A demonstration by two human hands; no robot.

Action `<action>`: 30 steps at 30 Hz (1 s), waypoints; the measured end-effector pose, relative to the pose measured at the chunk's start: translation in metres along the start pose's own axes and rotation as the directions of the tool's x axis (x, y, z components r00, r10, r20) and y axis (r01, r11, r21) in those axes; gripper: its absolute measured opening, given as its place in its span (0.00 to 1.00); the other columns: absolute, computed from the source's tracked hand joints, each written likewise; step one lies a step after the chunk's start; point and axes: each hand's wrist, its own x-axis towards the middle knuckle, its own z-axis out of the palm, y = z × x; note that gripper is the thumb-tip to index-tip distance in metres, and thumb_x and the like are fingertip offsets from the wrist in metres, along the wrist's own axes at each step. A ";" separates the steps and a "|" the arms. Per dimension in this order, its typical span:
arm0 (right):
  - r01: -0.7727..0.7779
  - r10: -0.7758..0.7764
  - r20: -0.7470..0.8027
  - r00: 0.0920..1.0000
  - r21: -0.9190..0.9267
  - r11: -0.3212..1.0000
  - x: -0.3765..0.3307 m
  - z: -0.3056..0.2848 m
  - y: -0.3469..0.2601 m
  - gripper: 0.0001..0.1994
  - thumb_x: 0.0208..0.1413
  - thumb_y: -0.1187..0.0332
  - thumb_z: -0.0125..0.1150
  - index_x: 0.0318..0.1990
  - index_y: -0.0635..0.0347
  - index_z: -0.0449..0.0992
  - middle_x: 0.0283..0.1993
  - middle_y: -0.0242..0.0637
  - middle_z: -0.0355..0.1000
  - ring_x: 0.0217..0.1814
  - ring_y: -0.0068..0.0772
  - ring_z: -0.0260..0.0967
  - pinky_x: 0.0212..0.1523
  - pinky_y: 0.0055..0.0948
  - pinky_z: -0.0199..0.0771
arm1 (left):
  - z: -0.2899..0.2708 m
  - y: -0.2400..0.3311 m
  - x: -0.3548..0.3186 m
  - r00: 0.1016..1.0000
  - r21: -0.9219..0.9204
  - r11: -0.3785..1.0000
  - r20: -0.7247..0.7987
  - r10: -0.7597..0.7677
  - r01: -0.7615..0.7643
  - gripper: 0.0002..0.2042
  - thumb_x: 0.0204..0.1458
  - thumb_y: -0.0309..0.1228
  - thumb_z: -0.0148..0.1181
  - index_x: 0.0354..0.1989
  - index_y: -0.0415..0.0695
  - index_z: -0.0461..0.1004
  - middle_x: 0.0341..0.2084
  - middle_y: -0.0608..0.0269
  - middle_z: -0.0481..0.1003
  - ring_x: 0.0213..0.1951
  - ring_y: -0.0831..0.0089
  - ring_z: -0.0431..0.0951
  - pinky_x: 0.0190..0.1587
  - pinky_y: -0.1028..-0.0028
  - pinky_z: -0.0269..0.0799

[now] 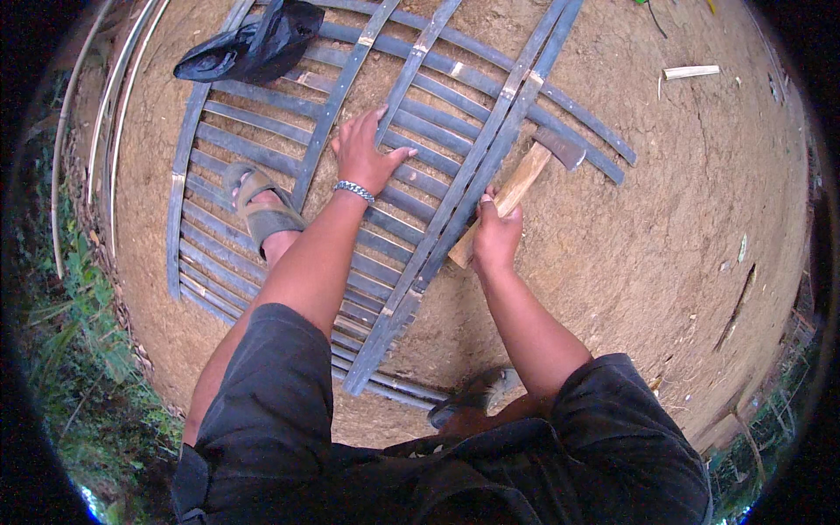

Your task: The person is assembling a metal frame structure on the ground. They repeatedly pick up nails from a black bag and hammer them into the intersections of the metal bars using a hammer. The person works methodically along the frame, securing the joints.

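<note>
A lattice panel of dark split bamboo slats (262,131) lies flat on bare earth. My left hand (366,153), with a metal bracelet at the wrist, presses flat on the slats near the panel's middle, fingers spread. My right hand (497,236) grips the wooden handle of a hatchet (525,179). Its rusty metal head (562,147) rests on the ground just right of the long diagonal cross slats (455,210). My left foot in a sandal (261,208) stands on the slats.
A black plastic bag (258,45) lies on the panel's far left corner. Long pale bamboo strips (109,114) curve along the left by grass. A short cut bamboo piece (691,72) lies far right. My right foot (481,394) is planted below the panel.
</note>
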 end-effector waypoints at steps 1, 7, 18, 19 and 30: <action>0.002 -0.002 -0.004 1.000 -0.005 1.000 -0.001 0.000 -0.002 0.15 0.64 0.72 0.58 0.55 0.67 0.69 0.53 0.40 0.75 0.49 0.29 0.72 0.50 0.30 0.74 | 0.000 -0.001 0.000 1.000 -0.009 1.000 -0.006 0.003 -0.003 0.44 0.35 0.48 0.80 0.65 0.50 0.67 0.61 0.60 0.71 0.64 0.58 0.65 0.67 0.55 0.55; 0.059 -0.059 -0.022 0.998 0.004 0.998 -0.003 -0.006 0.015 0.16 0.64 0.72 0.58 0.56 0.67 0.67 0.55 0.42 0.74 0.50 0.30 0.74 0.51 0.30 0.76 | 0.003 -0.007 0.001 1.000 -0.079 0.997 -0.020 0.014 -0.015 0.38 0.43 0.45 0.75 0.65 0.51 0.68 0.59 0.58 0.72 0.63 0.57 0.65 0.67 0.54 0.54; -0.010 0.010 -0.009 1.000 0.002 1.000 -0.015 -0.007 0.012 0.15 0.64 0.72 0.59 0.55 0.67 0.68 0.53 0.41 0.74 0.51 0.31 0.74 0.52 0.30 0.77 | 0.011 -0.020 0.000 0.998 -0.156 0.988 -0.068 0.010 -0.020 0.28 0.53 0.36 0.64 0.65 0.54 0.68 0.54 0.57 0.74 0.59 0.55 0.68 0.64 0.54 0.55; -0.012 0.012 -0.022 1.000 -0.014 1.000 -0.014 -0.007 0.012 0.15 0.64 0.72 0.59 0.55 0.67 0.68 0.53 0.41 0.74 0.50 0.31 0.74 0.52 0.30 0.76 | 0.010 -0.019 -0.001 0.997 -0.156 0.988 -0.074 0.009 -0.020 0.28 0.53 0.35 0.65 0.65 0.53 0.69 0.54 0.55 0.74 0.58 0.54 0.69 0.63 0.55 0.57; 0.118 -0.118 -0.059 0.991 0.002 0.993 0.022 0.000 0.000 0.16 0.61 0.70 0.60 0.54 0.65 0.72 0.49 0.44 0.77 0.50 0.37 0.75 0.53 0.36 0.73 | 0.011 -0.021 0.002 0.997 -0.207 0.978 -0.077 -0.032 0.015 0.29 0.52 0.31 0.65 0.65 0.49 0.68 0.58 0.59 0.75 0.60 0.55 0.69 0.66 0.58 0.57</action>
